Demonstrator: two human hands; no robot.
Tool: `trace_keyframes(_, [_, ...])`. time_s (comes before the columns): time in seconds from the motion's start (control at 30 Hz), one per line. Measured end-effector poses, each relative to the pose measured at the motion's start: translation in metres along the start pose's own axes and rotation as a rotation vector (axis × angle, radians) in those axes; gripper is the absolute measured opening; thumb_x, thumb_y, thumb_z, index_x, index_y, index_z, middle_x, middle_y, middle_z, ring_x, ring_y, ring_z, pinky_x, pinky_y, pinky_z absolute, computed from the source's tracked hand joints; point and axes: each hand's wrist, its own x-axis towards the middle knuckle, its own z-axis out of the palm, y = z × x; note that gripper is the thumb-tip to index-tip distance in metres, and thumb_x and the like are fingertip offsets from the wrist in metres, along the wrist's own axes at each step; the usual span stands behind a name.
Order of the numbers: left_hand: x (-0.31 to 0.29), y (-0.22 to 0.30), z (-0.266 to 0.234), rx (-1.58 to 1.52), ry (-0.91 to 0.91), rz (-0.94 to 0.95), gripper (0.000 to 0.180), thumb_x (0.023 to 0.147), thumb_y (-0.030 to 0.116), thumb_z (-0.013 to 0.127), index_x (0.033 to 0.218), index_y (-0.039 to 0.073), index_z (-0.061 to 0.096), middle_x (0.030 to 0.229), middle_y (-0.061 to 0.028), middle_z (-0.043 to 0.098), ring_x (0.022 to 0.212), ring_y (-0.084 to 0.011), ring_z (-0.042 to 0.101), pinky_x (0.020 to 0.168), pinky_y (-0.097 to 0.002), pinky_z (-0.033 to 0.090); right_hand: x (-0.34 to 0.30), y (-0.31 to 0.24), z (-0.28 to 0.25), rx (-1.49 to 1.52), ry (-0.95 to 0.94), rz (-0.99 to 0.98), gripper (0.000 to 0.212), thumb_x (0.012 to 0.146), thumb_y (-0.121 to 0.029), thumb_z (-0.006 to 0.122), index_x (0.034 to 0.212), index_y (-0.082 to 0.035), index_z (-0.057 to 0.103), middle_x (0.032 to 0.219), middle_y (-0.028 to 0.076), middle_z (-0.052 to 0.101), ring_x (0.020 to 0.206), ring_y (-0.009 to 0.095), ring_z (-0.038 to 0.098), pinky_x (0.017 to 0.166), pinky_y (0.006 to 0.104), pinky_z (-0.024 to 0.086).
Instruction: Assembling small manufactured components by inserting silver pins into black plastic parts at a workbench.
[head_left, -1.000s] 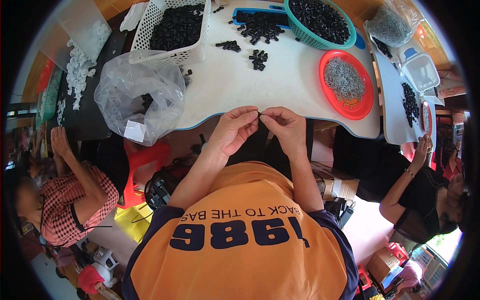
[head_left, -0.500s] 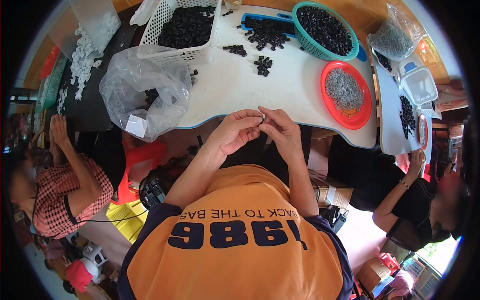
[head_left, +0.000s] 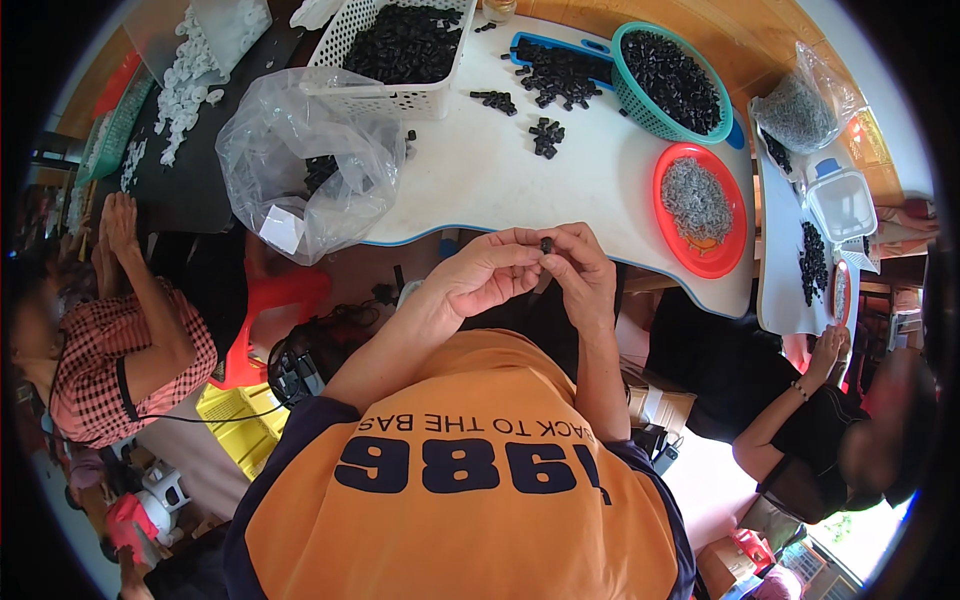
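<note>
Left hand (head_left: 490, 270): pinches a small black piece (head_left: 546, 244) from the left with thumb and forefinger tips; curls the other fingers loosely, palm partly turned up.
Right hand (head_left: 580, 272): pinches the same piece from the right between thumb and forefinger, close against the left fingertips; cannot tell which grip bears more.
Small black piece: sits between both sets of fingertips, by the near edge of the white surface (head_left: 450, 185), held up rather than laid down; too small to tell whether of one part or several.
Step in hand: seems to be close fingertip work on a single piece, judging by the two pinches meeting there.
Next move: would likely call for a light, steady pinch and careful lining-up, keeping one grip firm whenever loosening the other; easy to drop at such a size.
White basket (head_left: 415, 101): stands far left, full of black pieces (head_left: 405, 45).
Clear plastic bag (head_left: 270, 150): lies left, just nearer than the white basket, partly against it.
Blue tray (head_left: 590, 47): lies far, partly under a spill of black pieces.
Green basket (head_left: 655, 119): stands far right, heaped with black pieces.
Red plate (head_left: 736, 240): rests right, bearing a heap of small grey pieces (head_left: 697, 198).
</note>
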Motion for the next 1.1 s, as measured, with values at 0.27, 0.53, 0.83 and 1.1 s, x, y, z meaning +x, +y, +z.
trace_keyframes(0.27, [-0.003, -0.006, -0.001, -0.078, -0.036, -0.021, 0.016, 0.091, 0.002, 0.063, 0.107, 0.003, 0.063, 0.095, -0.0059, 0.066, 0.083, -0.0132, 0.064, 0.077, -0.0230, 0.054, 0.000, -0.006, 0.000, -0.217, -0.014, -0.081, 0.025, 0.083, -0.003, 0.072, 0.107, -0.002, 0.068, 0.097, 0.004, 0.055, 0.081, 0.011, 0.056, 0.071, 0.0233, 0.047])
trace_keyframes(0.53, [-0.008, -0.004, -0.005, -0.063, -0.040, -0.059, 0.015, 0.091, 0.004, 0.064, 0.105, 0.002, 0.061, 0.095, -0.0074, 0.066, 0.083, -0.0137, 0.064, 0.077, -0.0244, 0.054, 0.001, -0.005, 0.000, -0.385, -0.079, -0.187, 0.025, 0.082, -0.009, 0.072, 0.106, -0.002, 0.067, 0.097, 0.006, 0.055, 0.078, 0.014, 0.054, 0.068, 0.0255, 0.046])
trace_keyframes(0.83, [0.001, -0.011, -0.017, -0.013, -0.020, 0.017, 0.015, 0.093, 0.013, 0.065, 0.104, 0.003, 0.062, 0.092, -0.0036, 0.066, 0.078, -0.0102, 0.064, 0.072, -0.0209, 0.054, -0.001, 0.010, 0.004, -0.427, -0.041, -0.194, 0.026, 0.085, -0.007, 0.070, 0.109, 0.001, 0.065, 0.100, 0.008, 0.054, 0.081, 0.016, 0.056, 0.070, 0.0278, 0.048])
trace_keyframes(1.1, [0.004, -0.004, -0.010, -0.038, 0.177, 0.089, 0.013, 0.090, 0.007, 0.066, 0.102, 0.001, 0.064, 0.093, -0.0059, 0.067, 0.086, -0.0140, 0.067, 0.077, -0.0228, 0.057, -0.003, -0.065, 0.011, -0.201, 0.037, -0.403, 0.025, 0.079, -0.006, 0.070, 0.103, 0.001, 0.066, 0.102, 0.012, 0.059, 0.086, 0.024, 0.059, 0.081, 0.0349, 0.048])
